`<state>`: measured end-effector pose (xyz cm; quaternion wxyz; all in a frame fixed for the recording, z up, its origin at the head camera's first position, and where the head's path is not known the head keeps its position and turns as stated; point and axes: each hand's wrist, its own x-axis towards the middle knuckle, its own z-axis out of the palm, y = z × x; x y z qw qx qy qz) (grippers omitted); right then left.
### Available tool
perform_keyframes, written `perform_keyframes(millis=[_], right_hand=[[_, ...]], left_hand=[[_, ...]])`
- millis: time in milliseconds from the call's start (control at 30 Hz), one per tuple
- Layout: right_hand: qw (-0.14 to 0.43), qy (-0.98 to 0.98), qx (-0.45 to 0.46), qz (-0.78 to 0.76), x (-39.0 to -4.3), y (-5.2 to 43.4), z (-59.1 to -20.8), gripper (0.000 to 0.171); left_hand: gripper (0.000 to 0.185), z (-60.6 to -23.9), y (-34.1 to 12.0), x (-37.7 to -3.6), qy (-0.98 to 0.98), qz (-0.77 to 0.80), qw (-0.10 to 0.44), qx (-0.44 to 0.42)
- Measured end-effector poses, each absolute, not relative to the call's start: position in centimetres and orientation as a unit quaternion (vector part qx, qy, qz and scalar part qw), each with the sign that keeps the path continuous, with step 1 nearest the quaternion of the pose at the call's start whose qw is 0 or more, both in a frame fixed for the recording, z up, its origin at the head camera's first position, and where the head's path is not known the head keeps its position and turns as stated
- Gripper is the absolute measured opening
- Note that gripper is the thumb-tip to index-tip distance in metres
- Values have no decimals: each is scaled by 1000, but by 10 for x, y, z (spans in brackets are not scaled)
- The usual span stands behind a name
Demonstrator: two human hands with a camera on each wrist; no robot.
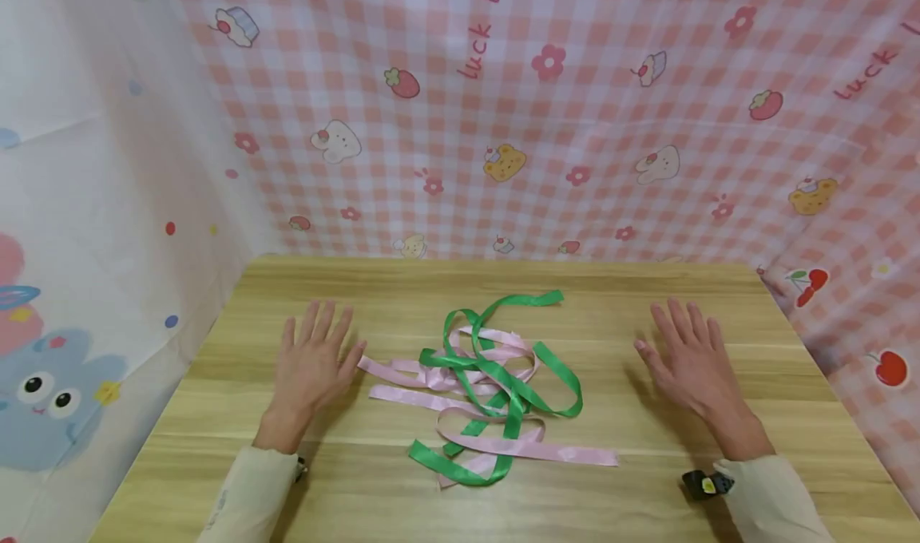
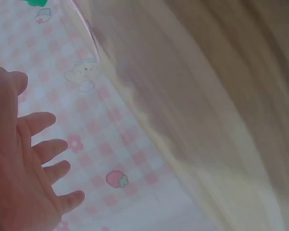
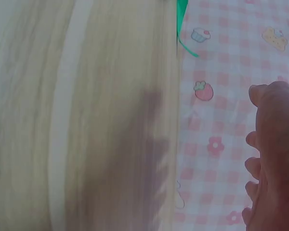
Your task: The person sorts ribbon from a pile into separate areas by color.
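On top of the wooden table [image 1: 647,495], a green ribbon [image 1: 514,371] and a pink ribbon [image 1: 503,445] lie in one messy pile, all looped over and under each other. The pile sits in the middle, between the two hands.

The left hand [image 1: 311,365] lies flat on the wood with its fingers spread out straight. It holds nothing. Its thumb is near the end of the pink ribbon, and I cannot tell if it touches. The right hand [image 1: 688,359] is flat and spread out too, and it holds nothing. It is well apart from the pile.

It looks like the work on the ribbons has not started yet, since both hands rest beside the pile. I think pulling the two ribbons apart would need a loose end to be found and pinched, and a slow, soft pull, so the loops do not get tight.

Only the head view shows the whole pile and both hands at once. The left wrist view shows the palm and fingers of the left hand up close, in front of the pink checked cloth [image 2: 111,139] with a little strawberry on it. The right wrist view shows blurry wood, the side of the right hand, and just a small green bit of ribbon at the top.
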<state>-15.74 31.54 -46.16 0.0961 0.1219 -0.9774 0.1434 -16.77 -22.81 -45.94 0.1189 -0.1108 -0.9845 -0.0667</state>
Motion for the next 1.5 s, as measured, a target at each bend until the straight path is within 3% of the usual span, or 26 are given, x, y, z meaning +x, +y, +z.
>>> perform_keyframes(millis=[567, 1033, 1333, 1500], right_hand=[[67, -951, 214, 215, -194, 244, -454, 60], [8, -922, 262, 285, -221, 181, -445, 43], [-10, -899, 289, 328, -241, 148, -446, 35], [-45, -891, 297, 340, -255, 131, -449, 38]], left_hand=[[53, -459, -182, -186, -948, -242, 119, -172], [50, -458, -154, -204, -896, -409, 11, -175], [53, -460, -136, -210, -861, -488, -77, -124], [54, -464, -129, -215, -855, -499, -98, -97]])
